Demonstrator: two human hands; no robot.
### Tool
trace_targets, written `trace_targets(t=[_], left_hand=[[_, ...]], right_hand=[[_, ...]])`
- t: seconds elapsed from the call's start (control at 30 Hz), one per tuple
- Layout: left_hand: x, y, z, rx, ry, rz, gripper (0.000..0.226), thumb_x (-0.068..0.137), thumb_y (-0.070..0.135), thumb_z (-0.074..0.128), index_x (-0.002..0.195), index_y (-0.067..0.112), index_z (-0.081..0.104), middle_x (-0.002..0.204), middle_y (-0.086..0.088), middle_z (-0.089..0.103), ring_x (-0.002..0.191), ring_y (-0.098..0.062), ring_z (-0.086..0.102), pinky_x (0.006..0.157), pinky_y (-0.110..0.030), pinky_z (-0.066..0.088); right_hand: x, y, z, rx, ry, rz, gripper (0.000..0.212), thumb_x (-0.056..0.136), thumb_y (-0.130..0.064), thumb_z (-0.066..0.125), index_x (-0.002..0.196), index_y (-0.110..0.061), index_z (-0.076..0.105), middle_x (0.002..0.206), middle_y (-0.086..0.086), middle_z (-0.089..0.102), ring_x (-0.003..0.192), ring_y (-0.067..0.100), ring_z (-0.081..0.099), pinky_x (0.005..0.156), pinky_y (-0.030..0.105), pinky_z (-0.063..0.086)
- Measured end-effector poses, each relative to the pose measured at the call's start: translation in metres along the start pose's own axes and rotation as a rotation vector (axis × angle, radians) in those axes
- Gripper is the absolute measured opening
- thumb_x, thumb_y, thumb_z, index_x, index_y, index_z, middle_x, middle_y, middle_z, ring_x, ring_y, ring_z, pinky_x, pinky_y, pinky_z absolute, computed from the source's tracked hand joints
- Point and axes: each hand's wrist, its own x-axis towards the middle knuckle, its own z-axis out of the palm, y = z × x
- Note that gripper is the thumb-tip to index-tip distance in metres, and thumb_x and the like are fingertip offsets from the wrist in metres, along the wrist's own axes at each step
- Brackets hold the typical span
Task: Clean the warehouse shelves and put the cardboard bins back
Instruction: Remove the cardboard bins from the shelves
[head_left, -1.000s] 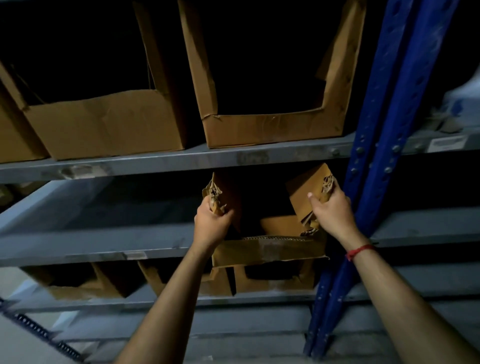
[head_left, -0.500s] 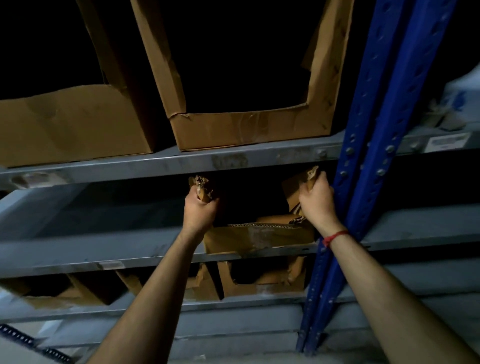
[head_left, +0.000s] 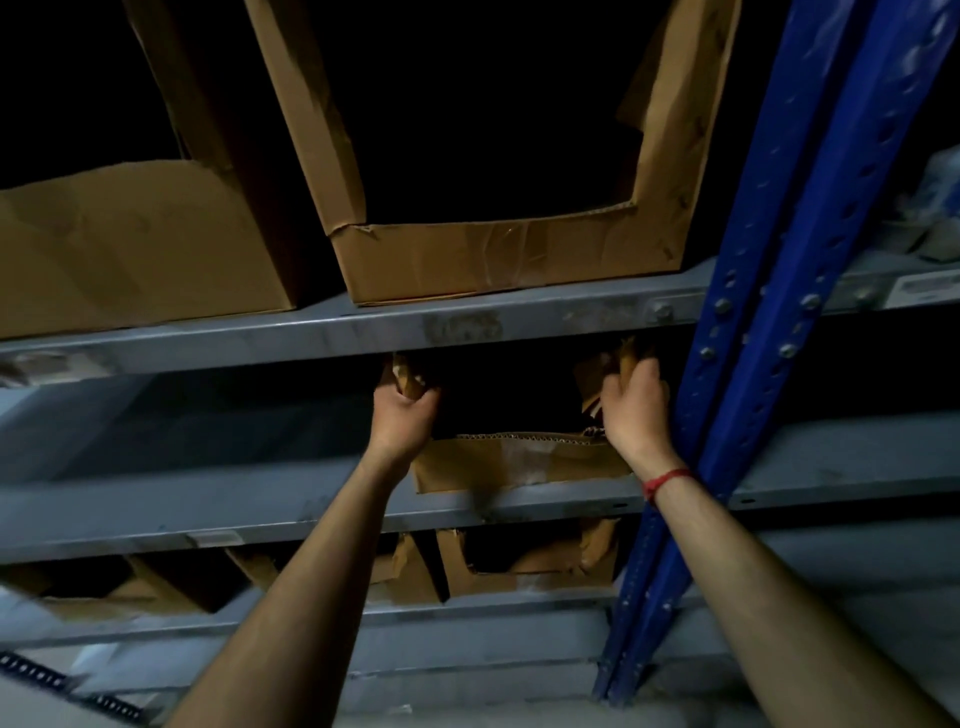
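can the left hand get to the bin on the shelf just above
Probably, once freed: the left hand grips the lower bin by its flap under the shelf beam, but the upper bin has nothing before it.

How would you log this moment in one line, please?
left hand: grips cardboard bin | right hand: grips cardboard bin | cardboard bin: on middle shelf

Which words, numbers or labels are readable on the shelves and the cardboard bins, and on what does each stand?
Nothing here reads clearly.
White label on the upper shelf beam, right of the blue upright: print too blurred.
Dark smudged marking on the same beam: illegible.
Pale label on the middle shelf beam: too blurred.
Held cardboard bin: no print visible.
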Motion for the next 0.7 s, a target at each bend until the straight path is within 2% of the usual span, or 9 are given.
trace_targets(t=[0.07,0.13,0.17,0.27,0.37,0.43,0.53,0.63,0.7], left_hand=[[-0.008,-0.016,0.001,-0.018,0.023,0.01,0.019,0.098,0.025,0.061,0.116,0.019,0.062,0.108,0.0,0.069,0.102,-0.018,0.067,0.094,-0.039,0.056],[-0.026,-0.036,0.003,-0.041,0.039,-0.011,0.042,0.097,0.039,0.06,0.135,0.026,0.05,0.124,0.006,0.063,0.114,-0.01,0.061,0.102,-0.035,0.049],[-0.036,-0.046,0.004,-0.051,0.033,-0.017,0.049,0.097,0.042,0.059,0.142,0.029,0.044,0.13,0.008,0.061,0.119,-0.008,0.059,0.104,-0.032,0.046],[-0.068,-0.075,0.004,-0.117,0.022,-0.06,0.054,0.101,0.037,0.054,0.151,0.028,0.037,0.146,0.007,0.053,0.128,-0.002,0.053,0.112,-0.031,0.042],[-0.102,-0.1,-0.004,-0.102,0.069,-0.159,0.064,0.1,0.029,0.058,0.156,0.024,0.027,0.156,0.006,0.037,0.138,-0.003,0.04,0.116,-0.026,0.034],[-0.125,-0.12,-0.012,-0.07,0.114,-0.191,0.073,0.096,0.023,0.065,0.157,0.025,0.024,0.156,0.007,0.034,0.141,-0.009,0.037,0.115,-0.029,0.037],[-0.158,-0.144,-0.03,-0.034,0.207,-0.248,0.076,0.093,0.018,0.069,0.156,0.028,0.025,0.152,0.01,0.035,0.142,-0.012,0.038,0.109,-0.022,0.042],[-0.185,-0.161,-0.056,-0.001,0.285,-0.314,0.076,0.094,0.02,0.069,0.154,0.031,0.024,0.159,0.004,0.031,0.145,-0.016,0.035,0.117,-0.038,0.036],[-0.202,-0.172,-0.077,0.017,0.331,-0.369,0.077,0.094,0.024,0.069,0.155,0.031,0.022,0.161,0.005,0.029,0.146,-0.017,0.034,0.118,-0.041,0.035]], right_hand=[[-0.014,0.016,0.004,-0.006,0.0,-0.05,0.045,0.101,-0.032,0.053,0.139,-0.013,0.039,0.13,0.015,0.056,0.115,0.031,0.059,0.084,0.036,0.052],[-0.033,0.036,0.009,0.004,-0.008,-0.109,0.074,0.098,-0.051,0.049,0.157,-0.021,0.014,0.151,0.015,0.04,0.132,0.032,0.047,0.104,0.041,0.044],[-0.044,0.045,0.012,0.049,-0.01,-0.142,0.078,0.097,-0.055,0.048,0.158,-0.027,0.006,0.157,0.013,0.033,0.138,0.03,0.042,0.111,0.043,0.039],[-0.08,0.07,0.025,0.196,-0.003,-0.166,0.076,0.099,-0.055,0.045,0.157,-0.039,-0.001,0.165,0.001,0.014,0.147,0.019,0.026,0.119,0.043,0.028],[-0.119,0.092,0.042,0.268,-0.015,-0.142,0.084,0.093,-0.066,0.044,0.157,-0.037,-0.002,0.167,-0.006,0.002,0.151,0.008,0.011,0.123,0.04,0.019],[-0.142,0.103,0.056,0.327,-0.08,-0.089,0.091,0.089,-0.066,0.05,0.158,-0.036,-0.001,0.166,-0.008,0.003,0.151,0.004,0.01,0.124,0.041,0.018],[-0.174,0.112,0.082,0.337,-0.26,-0.017,0.091,0.088,-0.06,0.056,0.158,-0.035,0.004,0.164,-0.011,0.009,0.149,0.002,0.014,0.124,0.041,0.02],[-0.204,0.112,0.105,0.308,-0.458,-0.025,0.083,0.094,-0.047,0.061,0.158,-0.033,0.01,0.164,-0.008,0.015,0.149,0.004,0.019,0.122,0.04,0.023],[-0.223,0.108,0.123,0.278,-0.577,-0.041,0.082,0.091,-0.041,0.062,0.158,-0.031,0.014,0.164,-0.007,0.019,0.148,0.003,0.022,0.122,0.038,0.025]])
